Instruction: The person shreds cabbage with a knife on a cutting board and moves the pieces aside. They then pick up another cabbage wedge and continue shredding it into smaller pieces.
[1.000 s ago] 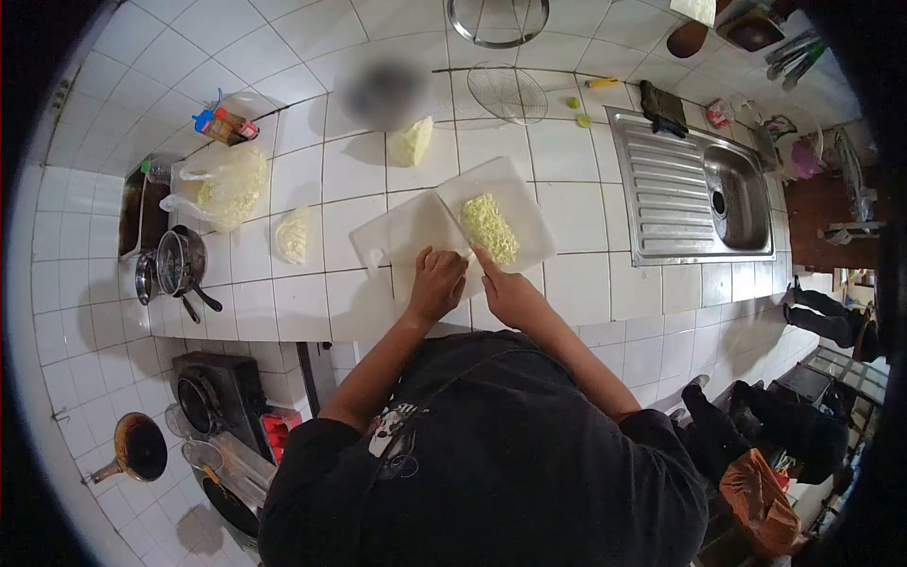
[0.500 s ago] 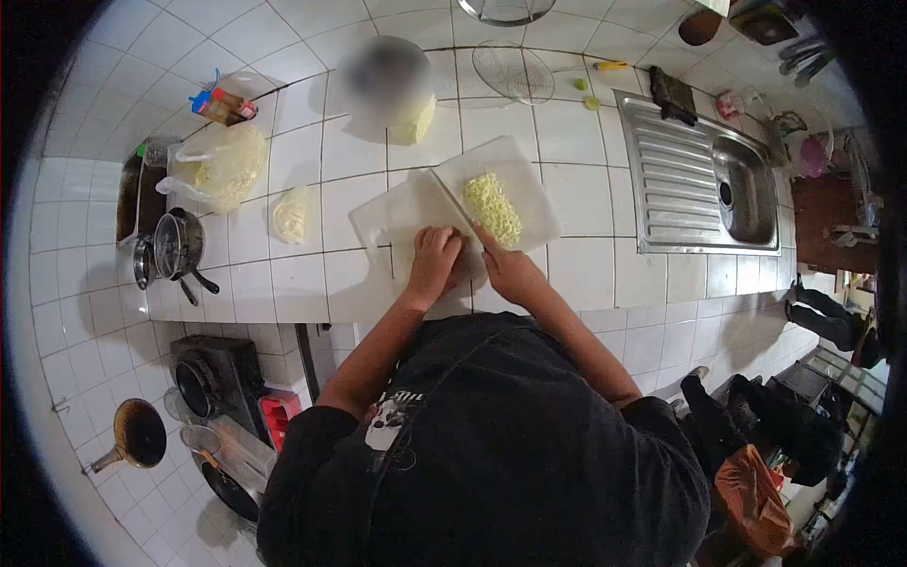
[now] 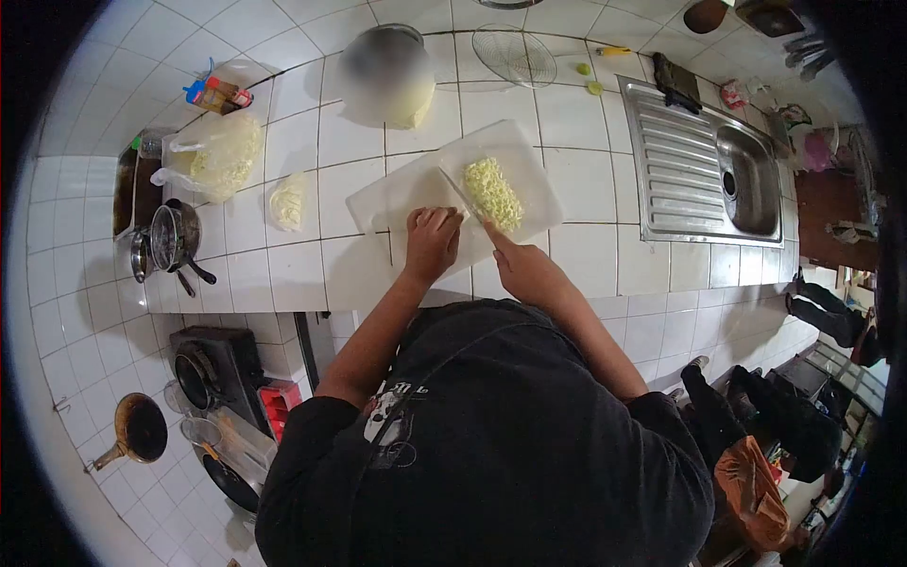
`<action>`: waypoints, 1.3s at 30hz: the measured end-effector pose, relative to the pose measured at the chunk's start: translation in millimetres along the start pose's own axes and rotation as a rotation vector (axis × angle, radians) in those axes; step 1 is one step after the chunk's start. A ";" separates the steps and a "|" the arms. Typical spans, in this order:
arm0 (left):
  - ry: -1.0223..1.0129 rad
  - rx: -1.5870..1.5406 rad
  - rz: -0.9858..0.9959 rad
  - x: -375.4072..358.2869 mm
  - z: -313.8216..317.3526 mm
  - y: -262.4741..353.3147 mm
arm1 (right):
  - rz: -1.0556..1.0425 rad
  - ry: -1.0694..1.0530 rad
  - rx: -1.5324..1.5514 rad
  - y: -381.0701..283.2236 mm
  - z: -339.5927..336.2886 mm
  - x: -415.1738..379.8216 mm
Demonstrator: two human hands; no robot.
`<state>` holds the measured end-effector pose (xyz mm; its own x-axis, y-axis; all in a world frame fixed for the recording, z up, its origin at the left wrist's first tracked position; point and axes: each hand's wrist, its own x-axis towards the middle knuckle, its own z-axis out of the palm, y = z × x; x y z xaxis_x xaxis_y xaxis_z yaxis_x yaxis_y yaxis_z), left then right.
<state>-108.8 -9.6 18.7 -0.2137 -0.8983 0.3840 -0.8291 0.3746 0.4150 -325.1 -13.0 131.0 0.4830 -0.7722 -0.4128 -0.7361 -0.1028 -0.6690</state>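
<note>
A pale cutting board (image 3: 385,192) lies aslant on the tiled counter. On its right part rests a pile of chopped, light green vegetable, looking like cabbage (image 3: 493,194). My right hand (image 3: 529,271) is closed around the handle of a knife (image 3: 454,190), its index finger stretched toward the blade. The blade points away from me, just left of the pile. Left of the blade, my left hand (image 3: 433,243) is curled down on the board, fingertips close to the knife. A small pale bit shows at its fingertips, but what lies under the fingers is hidden.
A bag of shredded vegetable (image 3: 225,161) and a smaller pale bundle (image 3: 287,202) sit to the left, near pans (image 3: 175,236). Behind the board are a blurred pot (image 3: 385,57) and a wire rack (image 3: 515,57). A steel sink (image 3: 746,184) is at right.
The view has shifted slightly. My left hand sits a little farther forward on the board, its fingers nearer the blade. The knife stays beside the chopped pile, still in my right hand.
</note>
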 end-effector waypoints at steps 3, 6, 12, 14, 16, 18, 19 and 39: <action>0.019 -0.019 -0.003 -0.5 3.5 -2.1 | 0.023 -0.004 0.020 -3.7 5.1 -1.4; 0.023 -0.019 -0.002 0.5 4.3 -1.8 | 0.058 -0.082 -0.034 -4.5 8.0 -0.1; 0.006 0.029 0.034 -1.2 4.5 -8.8 | -0.026 0.022 0.028 13.2 31.2 17.7; -0.015 0.098 0.041 -2.5 6.0 -5.4 | -0.059 0.100 0.035 26.3 46.4 25.5; 0.008 -0.055 0.011 3.0 0.6 -1.1 | -0.070 0.090 0.033 13.3 25.9 19.9; 0.058 -0.099 0.023 3.2 0.7 1.0 | -0.076 0.075 0.042 7.0 24.5 16.9; 0.046 -0.095 0.007 2.8 0.7 1.6 | -0.085 0.100 0.060 8.5 28.9 18.5; -0.050 -0.130 -0.025 -7.5 9.6 -10.3 | -0.233 0.206 0.136 43.8 66.3 44.6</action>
<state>-103.6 -8.9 3.7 -0.2219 -0.9169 0.3318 -0.7612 0.3755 0.5287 -304.4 -10.3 42.3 0.5149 -0.8495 -0.1150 -0.5402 -0.2173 -0.8130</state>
